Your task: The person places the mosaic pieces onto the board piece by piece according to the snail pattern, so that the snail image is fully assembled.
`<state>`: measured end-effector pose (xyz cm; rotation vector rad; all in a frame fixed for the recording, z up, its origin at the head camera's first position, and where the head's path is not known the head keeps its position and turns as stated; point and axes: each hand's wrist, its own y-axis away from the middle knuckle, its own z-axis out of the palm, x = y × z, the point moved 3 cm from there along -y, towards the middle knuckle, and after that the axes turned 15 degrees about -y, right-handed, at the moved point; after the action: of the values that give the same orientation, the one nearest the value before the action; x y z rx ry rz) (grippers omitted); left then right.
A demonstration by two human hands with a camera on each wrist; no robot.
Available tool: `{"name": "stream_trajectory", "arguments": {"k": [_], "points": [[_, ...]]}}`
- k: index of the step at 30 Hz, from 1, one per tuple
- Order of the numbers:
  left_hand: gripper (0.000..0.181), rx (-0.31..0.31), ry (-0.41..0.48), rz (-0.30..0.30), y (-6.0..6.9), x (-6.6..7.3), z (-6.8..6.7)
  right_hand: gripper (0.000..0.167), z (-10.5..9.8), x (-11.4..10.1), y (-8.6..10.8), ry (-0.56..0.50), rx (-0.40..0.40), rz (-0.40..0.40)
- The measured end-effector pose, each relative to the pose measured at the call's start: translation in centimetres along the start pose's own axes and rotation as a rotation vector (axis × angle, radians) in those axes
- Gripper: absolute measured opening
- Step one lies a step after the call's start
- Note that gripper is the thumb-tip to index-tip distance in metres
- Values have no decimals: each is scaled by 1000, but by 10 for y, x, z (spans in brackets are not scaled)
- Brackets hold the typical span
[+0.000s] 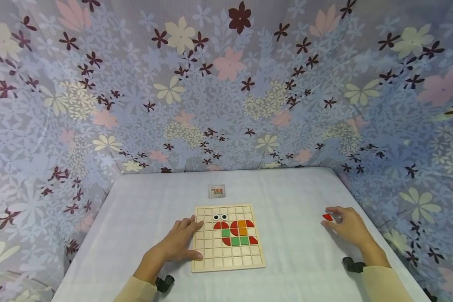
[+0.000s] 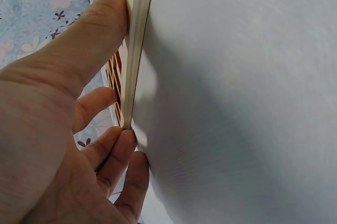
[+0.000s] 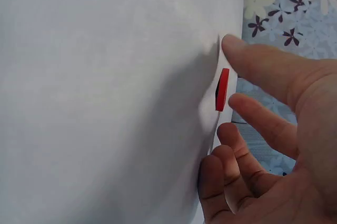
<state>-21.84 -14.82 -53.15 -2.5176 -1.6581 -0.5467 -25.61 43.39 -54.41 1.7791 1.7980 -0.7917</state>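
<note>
A wooden grid board (image 1: pixel 208 263) lies on the white-covered table with coloured tiles in a figure: red curved pieces, green squares, orange squares and two round eye pieces (image 1: pixel 220 217). My left hand (image 1: pixel 175 243) rests at the board's left edge, thumb and fingers spread along it; in the left wrist view, fingertips touch the board's side (image 2: pixel 138 40). Far to the right, a small red piece (image 3: pixel 222 90) with a curved side lies on the cloth. Around it my right hand (image 1: pixel 349 226) has thumb and index finger apart, with a gap to the piece in the right wrist view.
A small picture card (image 1: pixel 217 191) with a gridded figure lies behind the board. White cloth (image 1: pixel 290 209) stretches between the board and my right hand. A flowered curtain (image 1: pixel 226 105) encloses the table at the back and sides. Black wrist devices (image 1: pixel 165 283) sit at both cuffs.
</note>
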Motion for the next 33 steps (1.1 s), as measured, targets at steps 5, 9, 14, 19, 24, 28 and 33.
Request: {"name": "stream_trajectory", "arguments": {"k": [5, 9, 14, 19, 24, 28, 33], "points": [[110, -2, 2, -2, 0, 0, 0, 56, -1, 2, 2, -15, -15, 15], [111, -8, -3, -8, 0, 0, 0, 51, -1, 1, 3, -31, -20, 29], [111, -7, 2, -5, 0, 0, 0, 45, -1, 0, 3, -46, -20, 37], [110, -1, 5, 3, 0, 0, 0, 37, 1, -1, 1, -50, -19, 38], [111, -1, -4, -5, 0, 1, 0, 25, 3, -2, 0, -54, -14, 22], [111, 1, 0, -10, 0, 2, -1, 19, 5, -4, -1, -42, -21, 4], [111, -5, 2, -13, 0, 3, -1, 17, 5, -7, 0, -27, -34, -14]]}}
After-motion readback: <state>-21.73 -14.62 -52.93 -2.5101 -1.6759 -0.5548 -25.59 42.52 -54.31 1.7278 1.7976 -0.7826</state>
